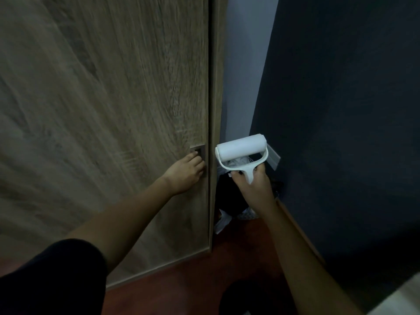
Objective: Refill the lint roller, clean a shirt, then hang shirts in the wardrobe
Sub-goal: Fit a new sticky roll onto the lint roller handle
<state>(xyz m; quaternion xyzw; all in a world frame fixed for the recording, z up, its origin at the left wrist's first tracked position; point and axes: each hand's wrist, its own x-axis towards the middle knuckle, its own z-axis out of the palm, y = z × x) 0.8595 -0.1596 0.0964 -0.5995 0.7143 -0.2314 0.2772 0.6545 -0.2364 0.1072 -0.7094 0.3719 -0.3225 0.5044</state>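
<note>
Gripping white cylindrical lint roller (pixel 241 149), woodgrain door (pixel 102 110)

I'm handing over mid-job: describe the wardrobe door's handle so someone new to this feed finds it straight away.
Start from the big wood-grain wardrobe door filling the left of the view and follow its right edge down. The handle is a small recessed metal plate set into that edge, level with the white lint roller. The left hand has its fingertips on it, and it is the only metal on the door.

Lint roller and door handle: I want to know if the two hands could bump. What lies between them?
In the head view, only the wardrobe door's wooden edge separates the lint roller from the recessed handle.
</note>
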